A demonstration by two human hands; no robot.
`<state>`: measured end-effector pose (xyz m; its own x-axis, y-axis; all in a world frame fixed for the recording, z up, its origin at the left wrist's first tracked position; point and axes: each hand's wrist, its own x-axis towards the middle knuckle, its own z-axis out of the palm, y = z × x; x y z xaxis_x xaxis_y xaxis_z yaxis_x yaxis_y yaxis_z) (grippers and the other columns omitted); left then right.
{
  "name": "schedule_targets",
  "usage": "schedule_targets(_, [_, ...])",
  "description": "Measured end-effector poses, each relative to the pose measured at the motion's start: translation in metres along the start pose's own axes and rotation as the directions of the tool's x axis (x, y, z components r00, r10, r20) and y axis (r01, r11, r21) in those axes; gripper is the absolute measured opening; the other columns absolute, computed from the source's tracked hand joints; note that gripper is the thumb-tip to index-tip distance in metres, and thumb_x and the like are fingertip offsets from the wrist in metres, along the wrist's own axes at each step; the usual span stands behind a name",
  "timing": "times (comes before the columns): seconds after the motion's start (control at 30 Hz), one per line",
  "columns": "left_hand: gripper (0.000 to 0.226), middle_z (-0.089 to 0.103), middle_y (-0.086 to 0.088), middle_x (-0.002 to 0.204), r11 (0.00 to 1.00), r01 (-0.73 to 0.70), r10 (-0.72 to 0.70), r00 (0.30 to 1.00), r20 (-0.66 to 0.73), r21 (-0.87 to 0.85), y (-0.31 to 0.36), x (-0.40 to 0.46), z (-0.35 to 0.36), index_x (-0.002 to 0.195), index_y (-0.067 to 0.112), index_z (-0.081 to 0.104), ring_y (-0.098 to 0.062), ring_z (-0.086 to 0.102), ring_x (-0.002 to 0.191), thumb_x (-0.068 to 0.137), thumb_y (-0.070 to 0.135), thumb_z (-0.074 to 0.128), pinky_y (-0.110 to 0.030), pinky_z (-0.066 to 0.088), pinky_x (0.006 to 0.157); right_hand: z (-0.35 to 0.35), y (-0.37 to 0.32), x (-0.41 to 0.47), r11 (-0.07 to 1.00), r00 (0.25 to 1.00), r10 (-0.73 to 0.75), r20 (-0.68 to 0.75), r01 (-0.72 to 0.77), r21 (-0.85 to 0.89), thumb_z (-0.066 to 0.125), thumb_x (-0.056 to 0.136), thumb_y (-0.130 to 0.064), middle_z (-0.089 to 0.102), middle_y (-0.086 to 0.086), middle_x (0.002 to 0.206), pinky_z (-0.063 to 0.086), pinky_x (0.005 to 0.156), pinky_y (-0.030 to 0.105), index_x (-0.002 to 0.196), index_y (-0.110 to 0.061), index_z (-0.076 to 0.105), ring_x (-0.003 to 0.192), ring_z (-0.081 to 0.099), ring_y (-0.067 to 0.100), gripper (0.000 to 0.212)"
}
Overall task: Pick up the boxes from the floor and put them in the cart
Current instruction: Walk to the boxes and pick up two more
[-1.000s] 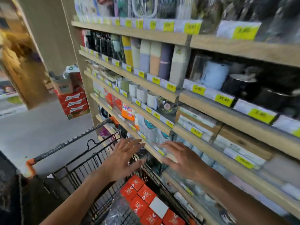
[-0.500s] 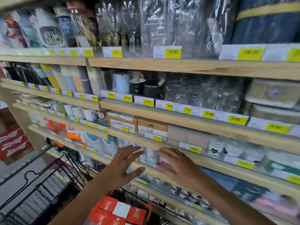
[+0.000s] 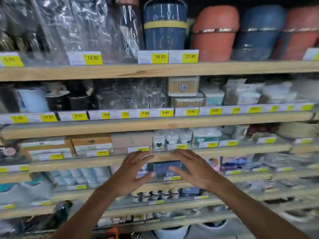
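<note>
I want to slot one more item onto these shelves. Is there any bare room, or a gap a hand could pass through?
Little room. The shelves are packed edge to edge behind the price tags. The clearest gap lies between the left hand and right hand, before the dark blue box. Darker openings at lower right look less filled, but they are blurred.
</note>
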<state>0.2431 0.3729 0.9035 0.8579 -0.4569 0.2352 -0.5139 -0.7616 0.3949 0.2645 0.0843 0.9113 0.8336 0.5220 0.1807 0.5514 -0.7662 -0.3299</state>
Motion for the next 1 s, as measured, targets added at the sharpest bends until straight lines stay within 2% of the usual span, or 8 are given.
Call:
schedule_targets(0.1, [0.078, 0.011, 0.028, 0.157, 0.996, -0.085, 0.086, 0.996, 0.024, -0.037, 0.006, 0.01, 0.008, 0.153, 0.04, 0.027, 0.007, 0.0, 0.145, 0.087, 0.083, 0.026, -0.021, 0.006, 0.116, -0.004, -0.003, -0.021, 0.993, 0.995, 0.104, -0.013, -0.104, -0.048, 0.034, 0.1, -0.069, 0.027, -0.012, 0.163, 0.025, 0.119, 0.031, 0.157, -0.038, 0.029, 0.149, 0.025, 0.011, 0.065])
schedule_targets(0.23, [0.066, 0.016, 0.023, 0.158, 0.972, -0.231, 0.234, 0.97, 0.065, -0.047, 0.013, 0.025, 0.021, 0.154, 0.037, 0.026, 0.003, 0.004, 0.146, 0.097, 0.065, 0.042, -0.016, 0.001, 0.116, -0.006, -0.016, -0.051, 0.974, 0.974, 0.215, -0.067, -0.219, -0.062, 0.034, 0.1, -0.069, 0.035, -0.006, 0.161, 0.032, 0.117, 0.037, 0.156, -0.033, 0.034, 0.146, 0.031, 0.017, 0.067])
schedule_targets(0.4, [0.073, 0.023, 0.018, 0.157, 0.918, -0.368, 0.387, 0.912, 0.133, -0.147, 0.049, 0.047, 0.055, 0.153, 0.037, 0.029, -0.002, 0.014, 0.146, 0.092, 0.076, 0.028, -0.024, 0.012, 0.117, -0.001, -0.014, -0.123, 0.919, 0.917, 0.38, -0.123, -0.389, -0.061, 0.033, 0.098, -0.072, 0.042, -0.003, 0.157, 0.037, 0.115, 0.04, 0.153, -0.029, 0.042, 0.144, 0.036, 0.018, 0.071])
schedule_targets(0.53, [0.07, 0.027, 0.017, 0.157, 0.849, -0.481, 0.518, 0.84, 0.163, -0.216, 0.092, 0.063, 0.09, 0.153, 0.036, 0.033, -0.006, 0.018, 0.147, 0.093, 0.073, 0.031, -0.033, 0.018, 0.12, -0.011, -0.001, -0.185, 0.829, 0.828, 0.534, -0.17, -0.552, -0.086, 0.037, 0.097, -0.073, 0.043, -0.006, 0.156, 0.039, 0.114, 0.039, 0.152, -0.031, 0.043, 0.143, 0.039, 0.017, 0.069])
schedule_targets(0.7, [0.088, 0.028, 0.019, 0.154, 0.767, -0.576, 0.633, 0.75, 0.191, -0.281, 0.164, 0.086, 0.121, 0.151, 0.034, 0.037, 0.0, 0.015, 0.144, 0.083, 0.087, 0.018, -0.021, 0.006, 0.118, -0.032, 0.005, -0.256, 0.724, 0.72, 0.653, -0.233, -0.684, -0.086, 0.033, 0.095, -0.075, 0.041, -0.006, 0.157, 0.032, 0.118, 0.036, 0.152, -0.033, 0.04, 0.144, 0.037, 0.016, 0.071])
schedule_targets(0.8, [0.086, 0.031, 0.018, 0.152, 0.702, -0.635, 0.703, 0.689, 0.175, -0.323, 0.212, 0.099, 0.138, 0.149, 0.033, 0.039, -0.001, 0.019, 0.143, 0.084, 0.085, 0.021, -0.027, 0.013, 0.121, -0.047, 0.01, -0.299, 0.647, 0.642, 0.722, -0.259, -0.759, -0.077, 0.035, 0.097, -0.075, 0.037, -0.008, 0.159, 0.032, 0.119, 0.037, 0.153, -0.036, 0.036, 0.146, 0.035, 0.017, 0.068])
schedule_targets(0.93, [0.089, 0.026, 0.02, 0.156, 0.658, -0.656, 0.749, 0.622, 0.227, -0.37, 0.27, 0.114, 0.162, 0.151, 0.035, 0.036, 0.001, 0.012, 0.146, 0.081, 0.088, 0.022, -0.026, 0.01, 0.121, -0.067, 0.02, -0.352, 0.554, 0.546, 0.783, -0.297, -0.83, -0.067, 0.026, 0.092, -0.082, 0.034, -0.009, 0.16, 0.035, 0.118, 0.039, 0.155, -0.037, 0.032, 0.145, 0.034, 0.016, 0.077])
schedule_targets(1.0, [0.088, 0.025, 0.02, 0.157, 0.618, -0.692, 0.784, 0.573, 0.238, -0.373, 0.32, 0.122, 0.187, 0.152, 0.035, 0.035, 0.001, 0.01, 0.146, 0.082, 0.087, 0.023, -0.029, 0.012, 0.122, -0.08, 0.032, -0.399, 0.482, 0.464, 0.82, -0.335, -0.875, -0.034, 0.025, 0.09, -0.083, 0.035, -0.008, 0.16, 0.033, 0.119, 0.04, 0.155, -0.037, 0.031, 0.146, 0.033, 0.016, 0.079])
